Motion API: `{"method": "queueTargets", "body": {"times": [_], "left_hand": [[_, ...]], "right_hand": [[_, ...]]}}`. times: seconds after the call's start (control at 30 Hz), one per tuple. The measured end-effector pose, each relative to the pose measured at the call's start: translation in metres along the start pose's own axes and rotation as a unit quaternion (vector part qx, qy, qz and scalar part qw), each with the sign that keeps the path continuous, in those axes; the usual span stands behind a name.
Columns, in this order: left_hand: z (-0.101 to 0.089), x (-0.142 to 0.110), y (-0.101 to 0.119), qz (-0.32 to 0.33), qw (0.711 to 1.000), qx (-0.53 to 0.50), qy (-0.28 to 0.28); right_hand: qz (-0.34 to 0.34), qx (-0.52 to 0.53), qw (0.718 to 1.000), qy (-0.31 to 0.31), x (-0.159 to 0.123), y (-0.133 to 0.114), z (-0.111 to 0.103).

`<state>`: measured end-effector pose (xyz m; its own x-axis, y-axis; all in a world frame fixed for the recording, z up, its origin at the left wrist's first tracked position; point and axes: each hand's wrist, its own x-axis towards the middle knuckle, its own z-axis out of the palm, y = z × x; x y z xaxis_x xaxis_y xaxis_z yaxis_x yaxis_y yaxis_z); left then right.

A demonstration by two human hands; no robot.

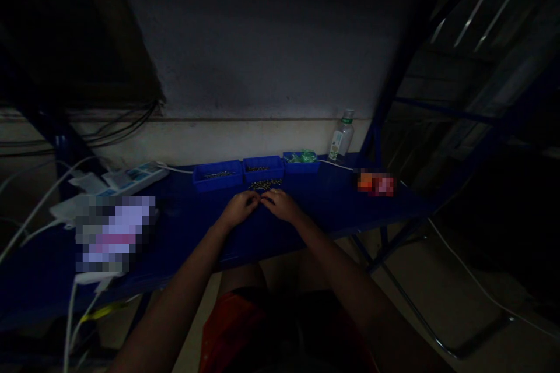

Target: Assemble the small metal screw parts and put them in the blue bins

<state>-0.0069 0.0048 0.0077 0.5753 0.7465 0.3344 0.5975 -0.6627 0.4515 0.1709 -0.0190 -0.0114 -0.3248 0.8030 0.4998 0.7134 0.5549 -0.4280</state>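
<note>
Only one view here, the head cam, and it's pretty dark, so bear with me. Clock positions are from where the hands meet.

Both hands are over the blue bench, fingers curled in and the tips brought close together. Left hand comes in from 7 o'clock, right hand from 5. Can't tell if either is actually pinching something; anything in there is too small and dim to make out.

Just past the fingers at 12 is a loose pile of small metal pieces, right on the bench. Behind it, also at 12, the middle tray has more small bits inside. At 10, the left tray holds some thin, shiny pieces. Around 1 to 2, the right tray has green plastic in it.

As for progress, I'd call it midway: both hands look busy, and a fair bit is lying loose outside the trays, so there's probably plenty left. No obvious finished stack that I can spot, and I can't say which tray, if any, holds done pieces.
</note>
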Motion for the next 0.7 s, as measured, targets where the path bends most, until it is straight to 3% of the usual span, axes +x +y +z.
{"method": "queueTargets", "body": {"times": [0.47, 0.7], "left_hand": [[0.0001, -0.0017, 0.0005, -0.011, 0.999, -0.027, -0.026], [-0.0012, -0.0021, 0.0043, -0.018, 0.998, -0.054, 0.009]], "right_hand": [[0.001, 0.032, 0.999, 0.02, 0.0018, -0.0005, 0.0], [0.024, 0.067, 0.997, 0.018, 0.0014, 0.0, -0.0008]]}}
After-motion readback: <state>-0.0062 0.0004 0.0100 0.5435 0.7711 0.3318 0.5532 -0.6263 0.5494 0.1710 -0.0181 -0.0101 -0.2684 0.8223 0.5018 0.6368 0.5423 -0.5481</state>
